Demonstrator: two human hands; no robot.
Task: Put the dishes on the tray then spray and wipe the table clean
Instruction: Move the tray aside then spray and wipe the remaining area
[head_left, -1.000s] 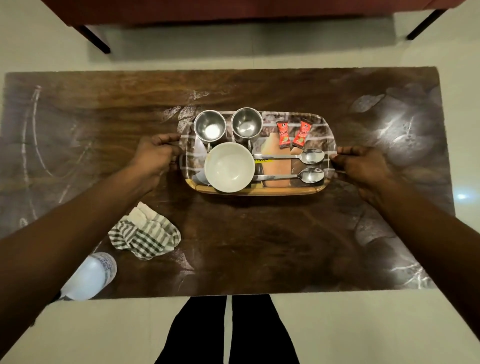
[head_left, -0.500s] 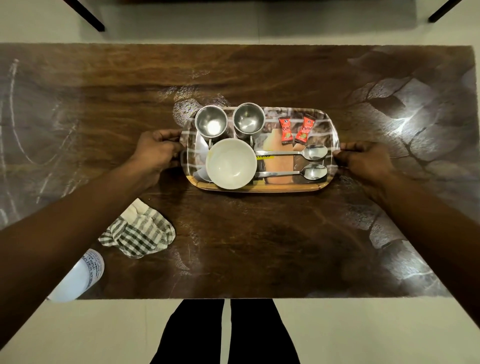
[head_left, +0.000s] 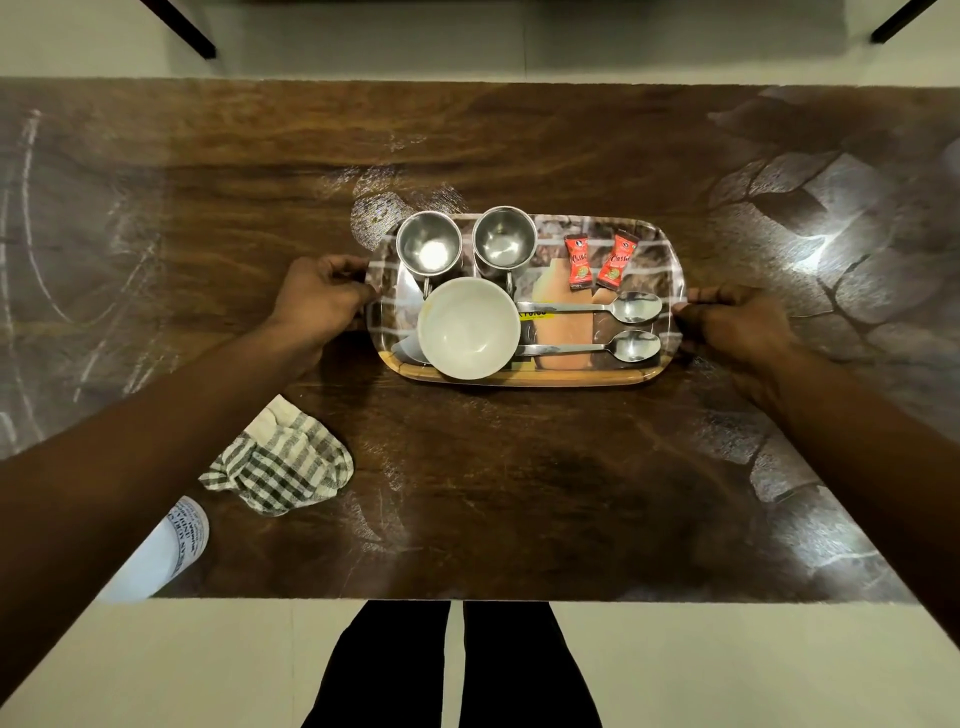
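Observation:
A patterned tray (head_left: 644, 372) sits in the middle of the dark wooden table (head_left: 519, 493). It carries a white bowl (head_left: 468, 327), two steel cups (head_left: 428, 244) (head_left: 504, 237), two spoons (head_left: 631, 307) (head_left: 631, 345) and two red sachets (head_left: 577, 261). My left hand (head_left: 319, 306) grips the tray's left end. My right hand (head_left: 737, 325) grips its right end. A checked cloth (head_left: 283, 467) lies crumpled on the table near the front left. A white spray bottle (head_left: 166, 553) is at the front left edge, partly hidden by my left arm.
White smears and streaks mark the table's left part (head_left: 78, 260) and a patch behind the tray (head_left: 379, 208). My legs (head_left: 452, 670) stand at the table's front edge. Dark furniture legs (head_left: 192, 36) stand on the pale floor beyond the table.
The view has shifted a little, so the table's far edge sits lower in the frame. Both hands keep their grip on the tray's ends, and the tray seems slightly nearer to me.

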